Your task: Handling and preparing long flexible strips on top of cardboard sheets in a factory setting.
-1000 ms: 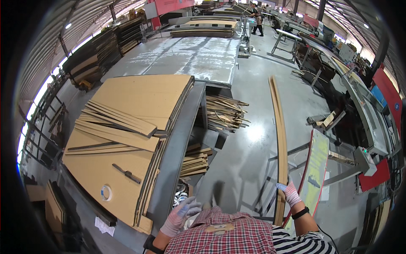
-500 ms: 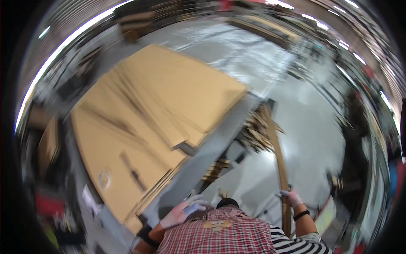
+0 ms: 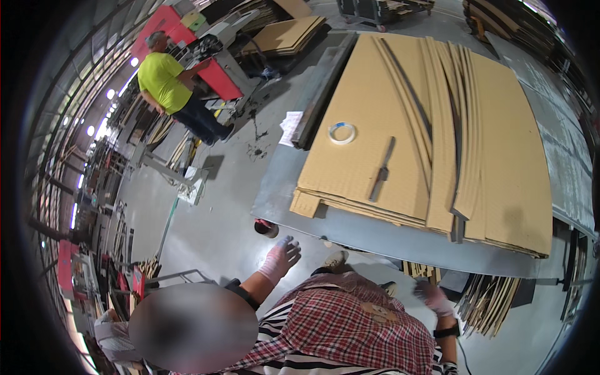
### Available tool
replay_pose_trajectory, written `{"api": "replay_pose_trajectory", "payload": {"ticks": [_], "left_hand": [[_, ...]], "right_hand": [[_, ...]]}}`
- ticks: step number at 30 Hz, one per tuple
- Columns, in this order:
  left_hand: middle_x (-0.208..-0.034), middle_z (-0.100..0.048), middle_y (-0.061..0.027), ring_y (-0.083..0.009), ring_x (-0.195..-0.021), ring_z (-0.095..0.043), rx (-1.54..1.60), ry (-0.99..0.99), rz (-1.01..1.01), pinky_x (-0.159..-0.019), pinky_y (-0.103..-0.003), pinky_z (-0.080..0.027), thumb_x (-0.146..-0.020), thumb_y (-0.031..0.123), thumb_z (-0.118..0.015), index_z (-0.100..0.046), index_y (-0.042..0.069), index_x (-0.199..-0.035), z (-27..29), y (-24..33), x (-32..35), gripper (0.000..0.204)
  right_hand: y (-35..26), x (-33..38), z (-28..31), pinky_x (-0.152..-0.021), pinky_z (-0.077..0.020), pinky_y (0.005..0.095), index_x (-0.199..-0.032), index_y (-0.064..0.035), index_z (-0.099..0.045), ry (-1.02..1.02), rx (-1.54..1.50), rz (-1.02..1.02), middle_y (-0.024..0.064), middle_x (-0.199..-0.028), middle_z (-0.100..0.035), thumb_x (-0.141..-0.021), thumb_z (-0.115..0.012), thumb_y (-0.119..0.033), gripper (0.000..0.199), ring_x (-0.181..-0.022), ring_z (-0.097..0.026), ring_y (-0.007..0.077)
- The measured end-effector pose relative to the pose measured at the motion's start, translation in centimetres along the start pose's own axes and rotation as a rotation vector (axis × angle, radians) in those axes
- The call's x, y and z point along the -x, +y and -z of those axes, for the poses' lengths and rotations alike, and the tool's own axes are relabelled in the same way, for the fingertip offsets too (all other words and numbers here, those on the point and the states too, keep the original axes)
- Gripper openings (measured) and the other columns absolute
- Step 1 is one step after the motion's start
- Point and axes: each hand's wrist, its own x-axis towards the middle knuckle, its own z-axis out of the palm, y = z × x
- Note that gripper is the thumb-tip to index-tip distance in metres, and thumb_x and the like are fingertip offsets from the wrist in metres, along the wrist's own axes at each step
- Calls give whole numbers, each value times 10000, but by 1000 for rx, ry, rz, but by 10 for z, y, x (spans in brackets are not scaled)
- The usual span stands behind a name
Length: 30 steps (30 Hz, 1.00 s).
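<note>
My left hand [image 3: 280, 259], in a pale glove with bluish fingertips, is held off the table's near left edge, fingers apart and nothing in it. Near the front edge, right of my apron, hangs my right hand [image 3: 433, 297], gloved with darker fingertips, slightly blurred, its fingers apart and no object visible in it. On the grey metal table [image 3: 375, 240] lies a stack of large cardboard sheets [image 3: 506, 150]. Long cardboard strips [image 3: 442, 144] lie across it with a dark metal bar [image 3: 459, 230]. A tape roll [image 3: 342, 133] and a slim dark-handled tool [image 3: 381, 172] rest to their left.
Cardboard offcuts [image 3: 490, 300] are heaped beneath the table's right side. A person in a yellow shirt [image 3: 164, 81] stands at a red machine [image 3: 219, 78] at the far left. More cardboard sheets [image 3: 284, 35] are stacked behind. A blurred patch covers the lower left.
The view has swung left, bringing the person in yellow into sight. The long brown strip that was at my right hand is no longer there, and that hand is now near the table.
</note>
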Motion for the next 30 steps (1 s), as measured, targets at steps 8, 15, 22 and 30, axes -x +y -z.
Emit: {"api": "replay_pose_trajectory", "payload": {"ticks": [8,15,22,30], "left_hand": [[-1321,-504,-52,-281,-1226,-452,668,-43,355,-1060,-487,-304,-900,537,-528,-494,149,-1283,-37,76,-110,545],[-1391,-451,-107,-290,-1257,-428,497,-219,495,-1069,-428,-344,-894,526,-544,-438,120,-1363,-66,159,-95,629],[-1374,-458,-182,-352,-1253,-434,67,-576,453,-1070,-440,-316,-887,473,-577,-380,30,-1376,-31,149,-153,689],[-1111,-636,-154,-231,-1018,-593,-675,-410,-587,-862,-341,-479,-834,305,-699,-526,-26,-1229,-65,190,-207,543]], "right_hand": [[-190,-222,-207,-887,-479,407,-1203,-34,-552,54,857,166,174,-1137,-619,-843,-655,-289,454,-1017,-598,357],[-257,-354,-265,-975,-419,414,-1191,-74,-578,167,1193,383,145,-1225,-552,-843,-634,-273,404,-1114,-524,338],[-262,-446,-266,-962,-410,435,-1212,-113,-584,180,1579,265,135,-1191,-546,-851,-598,-405,465,-1107,-514,313],[-256,-466,-254,-995,-357,459,-1143,-158,-634,184,1514,-112,118,-1207,-508,-825,-598,-467,445,-1140,-467,313]]}}
